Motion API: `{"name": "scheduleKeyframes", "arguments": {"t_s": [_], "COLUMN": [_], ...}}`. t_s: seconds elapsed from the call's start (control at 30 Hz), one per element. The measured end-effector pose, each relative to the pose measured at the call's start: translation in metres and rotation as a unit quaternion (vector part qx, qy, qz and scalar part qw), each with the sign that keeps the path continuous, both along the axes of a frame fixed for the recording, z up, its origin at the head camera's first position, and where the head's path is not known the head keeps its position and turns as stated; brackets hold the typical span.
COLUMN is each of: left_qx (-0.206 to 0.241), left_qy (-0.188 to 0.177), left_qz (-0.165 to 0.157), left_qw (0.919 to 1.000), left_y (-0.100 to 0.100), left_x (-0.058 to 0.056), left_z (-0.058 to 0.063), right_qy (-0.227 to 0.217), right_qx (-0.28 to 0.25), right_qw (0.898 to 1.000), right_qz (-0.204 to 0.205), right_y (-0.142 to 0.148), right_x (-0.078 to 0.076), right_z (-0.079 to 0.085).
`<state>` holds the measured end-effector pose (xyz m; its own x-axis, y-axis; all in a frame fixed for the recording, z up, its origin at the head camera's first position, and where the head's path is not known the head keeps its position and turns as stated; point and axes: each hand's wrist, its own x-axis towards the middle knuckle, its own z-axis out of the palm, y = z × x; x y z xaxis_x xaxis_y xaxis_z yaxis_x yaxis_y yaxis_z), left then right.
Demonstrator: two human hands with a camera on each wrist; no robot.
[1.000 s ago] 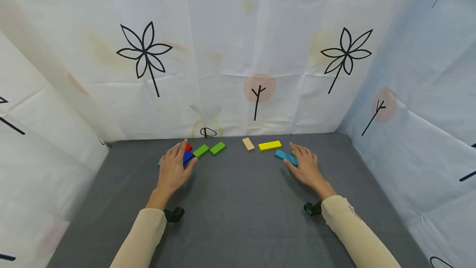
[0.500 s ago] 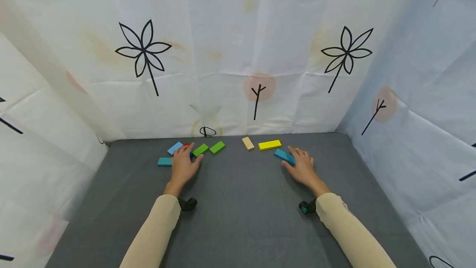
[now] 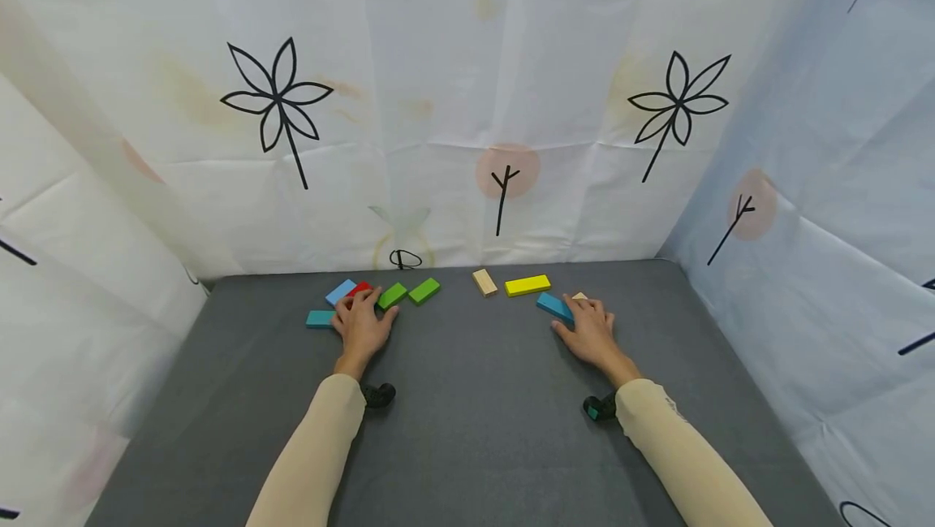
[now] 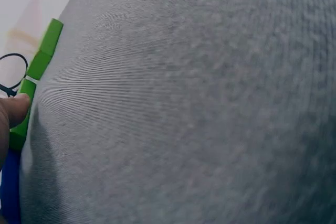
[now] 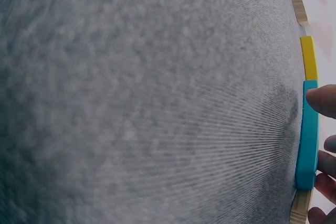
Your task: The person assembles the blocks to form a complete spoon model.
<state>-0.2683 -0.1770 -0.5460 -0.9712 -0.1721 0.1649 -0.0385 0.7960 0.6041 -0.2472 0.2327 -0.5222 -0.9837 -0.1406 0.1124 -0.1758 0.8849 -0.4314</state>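
In the head view my left hand (image 3: 363, 332) lies low over the left group of wooden blocks, fingers loosely bent and thumb spread. The dark blue block (image 4: 9, 187) is hidden under it there, but shows in the left wrist view. My left thumb overlaps a green block (image 4: 20, 134) in that view, and the fingertips reach the red block (image 3: 359, 289). On the right, my right hand (image 3: 592, 334) rests at a blue block (image 3: 553, 305), index finger at its far side and thumb on the near side. A plain wood block (image 5: 301, 205) lies beside the blue one, partly covered by the hand.
At left lie a light blue block (image 3: 339, 291) and a teal block (image 3: 319, 319). A second green block (image 3: 424, 291), a plain wood block (image 3: 484, 282) and a yellow block (image 3: 527, 285) line the back of the grey table (image 3: 467, 421), before a white cloth wall (image 3: 431, 105).
My left hand has moved right, off the light blue and teal blocks and over the dark blue one. The right hand has shifted slightly left, staying at the blue block.
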Motion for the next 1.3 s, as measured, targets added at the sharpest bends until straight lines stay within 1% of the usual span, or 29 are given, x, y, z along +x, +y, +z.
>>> {"name": "scheduleKeyframes", "arguments": {"t_s": [0.17,0.33,0.4,0.47,0.53,0.6,0.73,0.8,0.9,1.03,1.17,1.3], "left_qx": [0.009,0.011,0.007,0.003,0.006,0.015,0.044,0.049,0.042,0.033,0.034,0.032], "left_qy": [0.024,0.054,0.065,0.078,0.090,0.093,0.086,0.088,0.098,0.097,0.088,0.079], "left_qz": [0.021,0.025,0.025,0.024,0.020,0.012,-0.006,-0.010,-0.014,-0.025,-0.034,-0.041], "left_qw": [0.9994,0.9982,0.9975,0.9966,0.9957,0.9955,0.9953,0.9949,0.9942,0.9944,0.9950,0.9955], "left_y": [0.003,0.006,0.006,0.006,0.006,0.006,0.007,0.007,0.007,0.005,0.002,0.000], "left_x": [-0.001,0.001,0.003,0.004,0.005,0.006,0.007,0.007,0.008,0.010,0.011,0.011], "left_z": [-0.005,-0.009,-0.010,-0.010,-0.011,-0.011,-0.009,-0.009,-0.012,-0.014,-0.014,-0.015], "right_qy": [0.022,0.036,0.036,0.029,0.013,-0.001,-0.017,-0.024,-0.047,-0.096,-0.135,-0.151], "right_qx": [0.008,0.039,0.044,0.036,0.018,0.001,-0.026,-0.038,-0.066,-0.108,-0.136,-0.144], "right_qw": [1.000,0.998,0.998,0.999,0.999,0.999,0.999,0.998,0.997,0.989,0.980,0.976], "right_qz": [-0.004,-0.014,-0.018,-0.021,-0.028,-0.035,-0.042,-0.034,-0.005,0.037,0.060,0.067], "right_y": [0.000,-0.003,-0.004,-0.005,-0.007,-0.008,-0.009,-0.009,-0.008,-0.001,0.006,0.010], "right_x": [0.000,-0.001,-0.001,-0.001,0.000,0.000,0.002,0.003,0.004,0.002,-0.003,-0.010], "right_z": [-0.002,-0.002,-0.001,0.000,0.001,0.002,0.002,0.001,0.002,0.008,0.011,0.011]}}
